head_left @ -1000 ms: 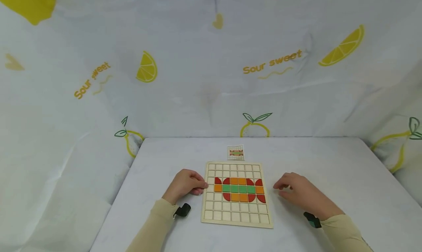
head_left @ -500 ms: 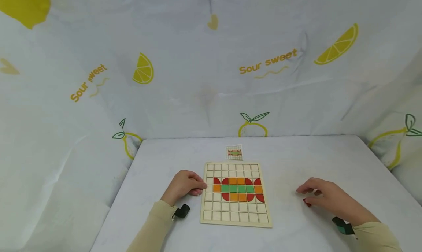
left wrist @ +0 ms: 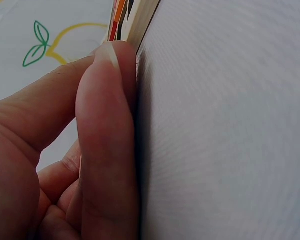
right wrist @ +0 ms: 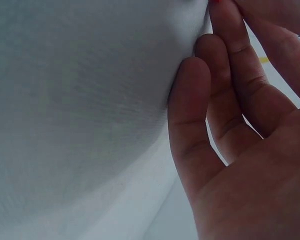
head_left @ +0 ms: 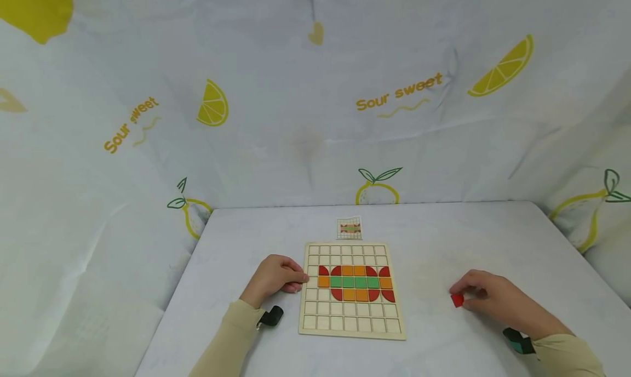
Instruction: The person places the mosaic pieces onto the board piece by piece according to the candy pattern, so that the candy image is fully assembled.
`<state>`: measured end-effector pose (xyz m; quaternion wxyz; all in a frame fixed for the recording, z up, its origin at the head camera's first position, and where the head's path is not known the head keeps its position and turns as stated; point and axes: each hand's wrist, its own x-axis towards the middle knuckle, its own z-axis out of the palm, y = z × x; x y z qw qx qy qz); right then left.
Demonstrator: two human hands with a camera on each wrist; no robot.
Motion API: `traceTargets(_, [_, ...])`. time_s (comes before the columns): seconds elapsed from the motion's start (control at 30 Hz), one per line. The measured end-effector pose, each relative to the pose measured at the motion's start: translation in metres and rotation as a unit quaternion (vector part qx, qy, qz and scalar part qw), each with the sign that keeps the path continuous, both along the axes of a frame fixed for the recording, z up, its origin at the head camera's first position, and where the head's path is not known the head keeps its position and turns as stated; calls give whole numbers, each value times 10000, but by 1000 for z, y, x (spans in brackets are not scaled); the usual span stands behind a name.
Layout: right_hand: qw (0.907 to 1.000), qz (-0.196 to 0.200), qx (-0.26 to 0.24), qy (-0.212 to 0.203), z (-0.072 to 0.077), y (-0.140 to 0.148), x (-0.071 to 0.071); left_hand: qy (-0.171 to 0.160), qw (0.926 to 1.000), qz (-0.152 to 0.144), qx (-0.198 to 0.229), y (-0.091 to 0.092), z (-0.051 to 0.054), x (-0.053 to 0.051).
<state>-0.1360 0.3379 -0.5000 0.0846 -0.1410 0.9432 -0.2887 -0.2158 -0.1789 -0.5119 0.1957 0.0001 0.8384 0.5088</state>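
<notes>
A square wooden grid board (head_left: 337,323) lies on the white table. Across its middle rows sit red quarter-round tiles, orange squares (head_left: 349,295) and green squares (head_left: 348,282). At its left edge my left hand (head_left: 275,278) grips the rim between thumb and forefinger; the left wrist view shows these fingertips against the board's side (left wrist: 141,22). Right of the board, my right hand (head_left: 500,300) pinches a small red tile (head_left: 457,300) just at the tabletop. Only a sliver of that red tile (right wrist: 215,1) appears in the right wrist view, where the other fingers bend near the cloth.
Behind the board lies a small pattern card (head_left: 349,234) printed with a similar coloured design. A white lemon-print cloth (head_left: 296,147) hangs behind the table and along its sides. Black bands with small cameras sit on both wrists.
My right hand has moved right, away from the board, and now holds a red tile that showed beside its thumb half a second ago. The left hand stays at the board.
</notes>
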Motion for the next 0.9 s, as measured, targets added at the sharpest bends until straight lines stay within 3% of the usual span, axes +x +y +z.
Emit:
traceTargets(0.57, [9989, -211, -129, -400, 1, -14, -5, 13, 10000, 40, 12, 1, 1, 1])
traceTargets(0.9, [9990, -273, 118, -326, 10, -64, -27, -44, 10000, 71, 51, 1, 0, 0])
